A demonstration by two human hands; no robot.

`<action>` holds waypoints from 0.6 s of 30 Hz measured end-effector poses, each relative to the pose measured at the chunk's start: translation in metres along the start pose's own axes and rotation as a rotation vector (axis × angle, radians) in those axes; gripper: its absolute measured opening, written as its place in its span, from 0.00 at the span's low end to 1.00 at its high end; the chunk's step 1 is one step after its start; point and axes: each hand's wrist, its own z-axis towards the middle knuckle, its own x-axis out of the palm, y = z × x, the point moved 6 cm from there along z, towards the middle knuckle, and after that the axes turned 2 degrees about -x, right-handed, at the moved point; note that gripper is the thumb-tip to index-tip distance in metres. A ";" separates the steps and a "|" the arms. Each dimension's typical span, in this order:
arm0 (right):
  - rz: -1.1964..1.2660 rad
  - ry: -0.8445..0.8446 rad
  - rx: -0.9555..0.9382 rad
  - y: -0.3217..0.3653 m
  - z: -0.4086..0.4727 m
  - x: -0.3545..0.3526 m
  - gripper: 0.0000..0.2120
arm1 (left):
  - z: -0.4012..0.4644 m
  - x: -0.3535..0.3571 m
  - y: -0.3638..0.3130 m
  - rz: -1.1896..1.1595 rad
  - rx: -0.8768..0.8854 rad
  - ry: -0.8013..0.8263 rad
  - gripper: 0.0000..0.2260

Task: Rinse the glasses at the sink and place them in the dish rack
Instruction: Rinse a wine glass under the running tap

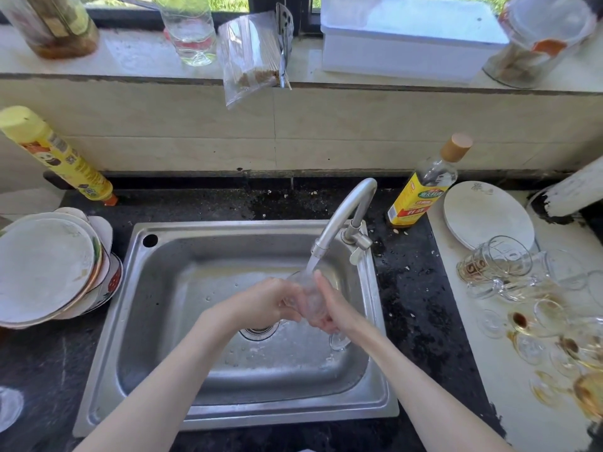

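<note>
Sink (pixel 208 409); clear, wet glass (pixel 308 300)

Kitchen counter under a sunlit window

From my feed I see a black speckled countertop (pixel 411 288) spreading to both sides of the hands, meeting a beige tiled wall (pixel 293 132) beyond them. Above the tiles runs a pale marble windowsill (pixel 130 57), and over it a dark-framed window (pixel 270 4) with greenery outside. Strong daylight falls across the sill. Well to the right of the hands lies a lighter cream surface (pixel 509 380), stained brown in spots.
</note>
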 end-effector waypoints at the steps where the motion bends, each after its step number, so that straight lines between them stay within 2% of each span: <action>1: 0.009 0.003 -0.006 -0.001 0.003 -0.001 0.31 | 0.001 -0.003 0.002 0.014 -0.027 -0.014 0.03; 3: -0.001 -0.018 -0.012 0.004 0.004 -0.003 0.28 | 0.002 -0.009 0.004 -0.027 -0.065 -0.132 0.05; 5: -0.012 -0.050 -0.039 0.008 0.005 -0.004 0.15 | 0.002 -0.012 0.006 -0.108 -0.087 -0.295 0.13; 6: -0.010 -0.063 -0.047 0.009 0.004 -0.003 0.12 | 0.002 -0.011 0.006 -0.157 -0.084 -0.353 0.15; 8: -0.016 -0.105 -0.048 0.005 0.003 -0.008 0.18 | 0.004 -0.005 0.002 -0.190 -0.020 -0.325 0.13; 10: -0.012 -0.142 -0.017 0.002 0.003 -0.015 0.20 | 0.008 0.006 -0.006 -0.136 0.052 -0.134 0.08; 12: -0.026 -0.140 0.041 -0.001 0.002 -0.020 0.27 | 0.010 0.011 -0.008 -0.100 0.033 0.015 0.05; 14: -0.004 -0.123 0.072 -0.005 0.001 -0.020 0.30 | 0.013 0.005 -0.009 -0.084 -0.008 -0.050 0.04; 16: 0.022 -0.113 0.034 -0.007 0.003 -0.017 0.27 | 0.015 -0.002 -0.012 -0.051 -0.020 -0.202 0.11; 18: 0.037 -0.134 -0.036 -0.006 0.003 -0.016 0.23 | 0.014 0.000 -0.013 -0.095 -0.006 -0.273 0.16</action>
